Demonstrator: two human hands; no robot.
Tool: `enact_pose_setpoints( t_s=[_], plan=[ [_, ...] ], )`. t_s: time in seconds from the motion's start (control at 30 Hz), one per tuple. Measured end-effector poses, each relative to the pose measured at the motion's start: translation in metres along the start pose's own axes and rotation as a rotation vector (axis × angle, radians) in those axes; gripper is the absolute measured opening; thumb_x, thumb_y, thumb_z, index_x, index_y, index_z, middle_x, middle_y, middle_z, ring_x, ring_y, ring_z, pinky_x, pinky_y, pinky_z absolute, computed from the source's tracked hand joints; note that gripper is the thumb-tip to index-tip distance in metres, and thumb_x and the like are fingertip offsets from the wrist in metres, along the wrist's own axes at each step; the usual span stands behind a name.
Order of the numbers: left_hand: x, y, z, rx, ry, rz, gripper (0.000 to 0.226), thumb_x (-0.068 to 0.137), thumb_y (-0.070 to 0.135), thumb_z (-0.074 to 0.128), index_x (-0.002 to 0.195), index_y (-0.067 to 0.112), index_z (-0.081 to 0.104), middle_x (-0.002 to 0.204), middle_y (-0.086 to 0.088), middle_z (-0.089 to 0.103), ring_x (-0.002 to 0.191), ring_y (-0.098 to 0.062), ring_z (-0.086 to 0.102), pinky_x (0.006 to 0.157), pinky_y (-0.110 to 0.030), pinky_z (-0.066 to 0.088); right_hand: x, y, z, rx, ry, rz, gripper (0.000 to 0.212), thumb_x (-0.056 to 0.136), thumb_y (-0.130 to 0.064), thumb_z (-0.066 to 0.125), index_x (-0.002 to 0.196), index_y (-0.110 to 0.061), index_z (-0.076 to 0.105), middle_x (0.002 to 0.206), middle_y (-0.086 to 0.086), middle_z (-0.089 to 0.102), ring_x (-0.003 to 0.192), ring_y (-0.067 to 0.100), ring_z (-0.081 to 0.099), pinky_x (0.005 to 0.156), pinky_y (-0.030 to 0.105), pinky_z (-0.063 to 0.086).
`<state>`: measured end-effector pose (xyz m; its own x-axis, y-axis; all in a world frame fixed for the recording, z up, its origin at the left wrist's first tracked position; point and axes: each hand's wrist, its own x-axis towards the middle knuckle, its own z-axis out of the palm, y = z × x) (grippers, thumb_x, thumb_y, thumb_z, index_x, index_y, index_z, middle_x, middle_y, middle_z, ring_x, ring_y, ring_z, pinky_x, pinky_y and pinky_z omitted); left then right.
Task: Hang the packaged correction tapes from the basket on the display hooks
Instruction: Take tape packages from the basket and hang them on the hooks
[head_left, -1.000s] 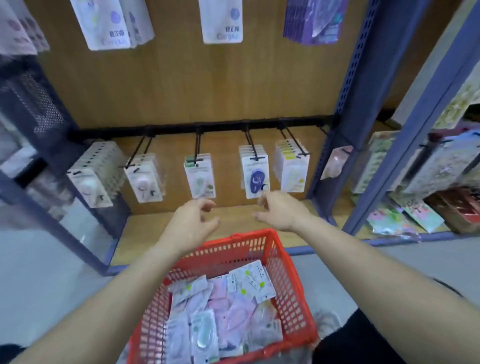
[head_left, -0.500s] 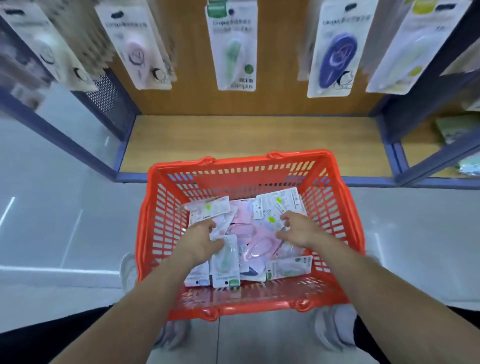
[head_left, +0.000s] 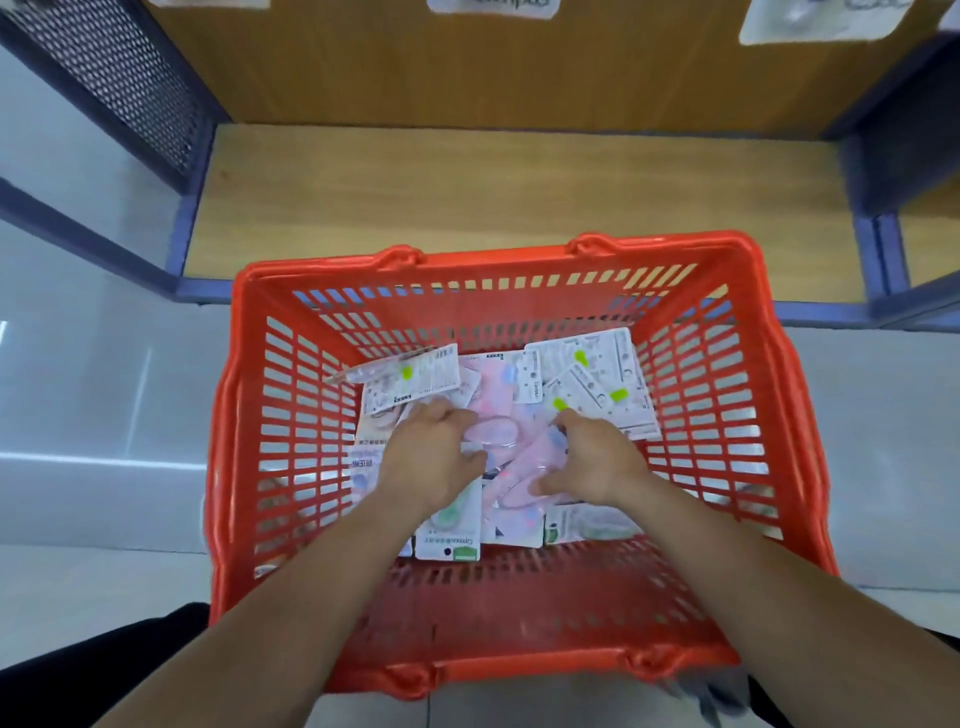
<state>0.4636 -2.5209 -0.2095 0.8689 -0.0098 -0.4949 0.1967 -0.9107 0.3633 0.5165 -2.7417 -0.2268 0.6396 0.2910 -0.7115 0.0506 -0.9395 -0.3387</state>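
Observation:
An orange basket stands on the floor below me and holds several packaged correction tapes. Some lie card-back up, others are pink, and one is green. Both my hands are inside the basket on the pile. My left hand rests on the packs at the left with bent fingers. My right hand has its fingers and thumb curled around a pink pack. The display hooks are out of view; only the bottom edges of hung packs show at the top.
A wooden bottom shelf lies just beyond the basket, framed by blue metal posts. A dark mesh side panel stands at the upper left. Pale glossy floor surrounds the basket.
My hands dropped from the hanging packs into the basket and my view tilted down with them. Over the last half second the hands shifted slightly across the pile.

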Motion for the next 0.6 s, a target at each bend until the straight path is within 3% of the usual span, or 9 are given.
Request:
enact_pose_setpoints(
  t_s=[0.13,0.33,0.5,0.6],
  plan=[
    [0.013,0.013,0.008,-0.072,-0.008,0.034,0.052,0.095,0.033,0.063,0.145,0.021,0.054,0.145,-0.001,0.055,0.136,-0.026,0.042,0.107,-0.037,0.043,-0.005,0.012,-0.004,0.093,0.166,0.003,0.069,0.074,-0.052,0.084,0.119,-0.013,0.05,0.099,0.004,0.054,0.103,0.033,0.056,0.068,0.036,0.033],
    [0.015,0.013,0.016,-0.039,0.002,0.012,0.047,0.099,0.039,0.056,0.142,0.019,0.054,0.14,0.002,0.058,0.134,-0.022,0.036,0.107,-0.036,0.041,-0.004,0.017,-0.006,0.231,0.258,0.086,0.071,0.076,-0.044,0.086,0.13,-0.016,0.05,0.119,0.008,0.06,0.113,0.032,0.054,0.084,0.039,0.047],
    [0.012,0.01,0.014,-0.125,-0.054,0.002,0.052,0.091,0.038,0.067,0.139,0.022,0.057,0.122,0.005,0.067,0.125,-0.021,0.05,0.096,-0.034,0.049,-0.008,0.015,0.0,0.24,0.149,0.041,0.048,0.078,-0.044,0.084,0.104,-0.022,0.049,0.093,-0.001,0.056,0.091,0.027,0.058,0.067,0.035,0.041],
    [0.006,0.012,0.018,-0.145,-0.038,-0.037,0.06,0.089,0.041,0.07,0.144,0.021,0.052,0.136,0.0,0.058,0.129,-0.021,0.051,0.099,-0.032,0.045,-0.01,0.018,0.004,0.237,0.15,0.044,0.048,0.078,-0.049,0.082,0.1,-0.024,0.047,0.085,-0.004,0.054,0.081,0.024,0.058,0.063,0.036,0.04]
  ],
)
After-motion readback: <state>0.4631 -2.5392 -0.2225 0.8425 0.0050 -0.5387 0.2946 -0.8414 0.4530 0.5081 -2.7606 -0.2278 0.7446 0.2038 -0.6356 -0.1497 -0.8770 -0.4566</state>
